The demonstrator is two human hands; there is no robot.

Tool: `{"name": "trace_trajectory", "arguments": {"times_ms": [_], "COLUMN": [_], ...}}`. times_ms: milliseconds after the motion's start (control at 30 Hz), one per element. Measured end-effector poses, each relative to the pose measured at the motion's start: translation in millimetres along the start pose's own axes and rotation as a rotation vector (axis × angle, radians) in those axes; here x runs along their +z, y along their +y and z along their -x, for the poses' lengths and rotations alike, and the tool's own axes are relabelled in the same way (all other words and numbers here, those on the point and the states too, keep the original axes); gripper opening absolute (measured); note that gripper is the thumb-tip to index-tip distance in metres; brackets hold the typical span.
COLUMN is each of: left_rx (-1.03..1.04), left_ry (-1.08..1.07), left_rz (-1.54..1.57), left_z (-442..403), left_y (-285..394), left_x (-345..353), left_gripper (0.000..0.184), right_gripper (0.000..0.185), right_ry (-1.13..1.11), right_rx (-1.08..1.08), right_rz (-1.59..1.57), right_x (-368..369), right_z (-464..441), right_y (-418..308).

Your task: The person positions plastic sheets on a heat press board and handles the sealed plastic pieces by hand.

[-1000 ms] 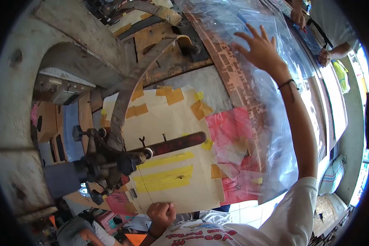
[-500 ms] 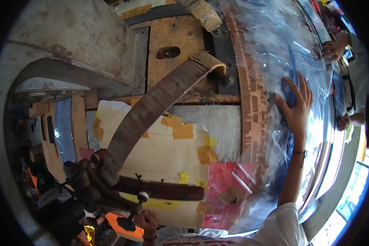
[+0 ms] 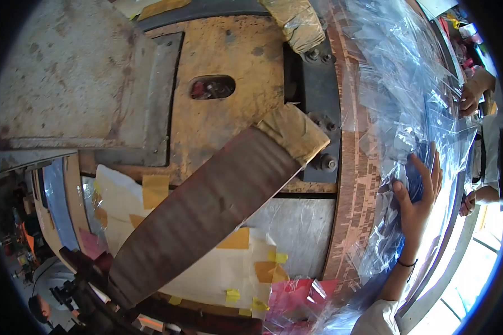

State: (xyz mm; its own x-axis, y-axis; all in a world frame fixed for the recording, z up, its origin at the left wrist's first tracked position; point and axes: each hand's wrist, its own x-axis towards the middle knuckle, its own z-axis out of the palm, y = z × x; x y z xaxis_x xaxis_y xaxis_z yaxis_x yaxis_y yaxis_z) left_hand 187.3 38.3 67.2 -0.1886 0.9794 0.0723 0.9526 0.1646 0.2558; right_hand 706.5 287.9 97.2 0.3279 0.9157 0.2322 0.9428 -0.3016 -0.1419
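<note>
My right hand (image 3: 418,212) lies on a pile of clear plastic film (image 3: 399,106), near the pile's right side. Its fingers are spread apart, with the thumb pointing left. Bluish plastic shows under and around the fingers, partly covered by glare. Left of the film runs a worn brown board edge (image 3: 355,167). My left hand is outside the view. A curved brown metal arm (image 3: 207,206), its end wrapped in tan tape (image 3: 296,134), reaches diagonally across the middle.
A co-worker's hands (image 3: 475,92) are at the film's far right edge. A large metal machine body (image 3: 67,72) stands upper left. Bolts (image 3: 328,163) stick up from a dark plate. Taped tan card (image 3: 195,273) and a red sheet (image 3: 296,298) lie below the curved arm.
The view has shifted closer and the curved arm looks larger. My left hand, earlier by a knobbed lever at the bottom, has left the view. My right hand stays on the film.
</note>
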Motion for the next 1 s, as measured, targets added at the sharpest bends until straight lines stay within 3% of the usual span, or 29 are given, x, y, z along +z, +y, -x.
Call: {"name": "trace_trajectory", "arguments": {"times_ms": [300,333,1000], "left_rx": [0.031,0.032,0.050], "left_ry": [0.016,0.016,0.010], "left_rz": [-0.025,-0.026,-0.044], "left_z": [-9.2,-10.8,-22.0], "left_y": [-0.7,-0.6,0.8], "left_x": [6.1,9.0,10.2], "left_gripper": [0.035,0.035,0.038], "right_gripper": [0.065,0.072,0.072], "right_ry": [-0.021,0.001,-0.001], "right_rx": [0.063,0.085,0.023], "right_rz": [-0.070,-0.039,-0.028], "right_x": [3.5,4.3,4.5], "right_z": [7.6,7.2,7.3], "right_y": [10.0,7.8,13.5]}}
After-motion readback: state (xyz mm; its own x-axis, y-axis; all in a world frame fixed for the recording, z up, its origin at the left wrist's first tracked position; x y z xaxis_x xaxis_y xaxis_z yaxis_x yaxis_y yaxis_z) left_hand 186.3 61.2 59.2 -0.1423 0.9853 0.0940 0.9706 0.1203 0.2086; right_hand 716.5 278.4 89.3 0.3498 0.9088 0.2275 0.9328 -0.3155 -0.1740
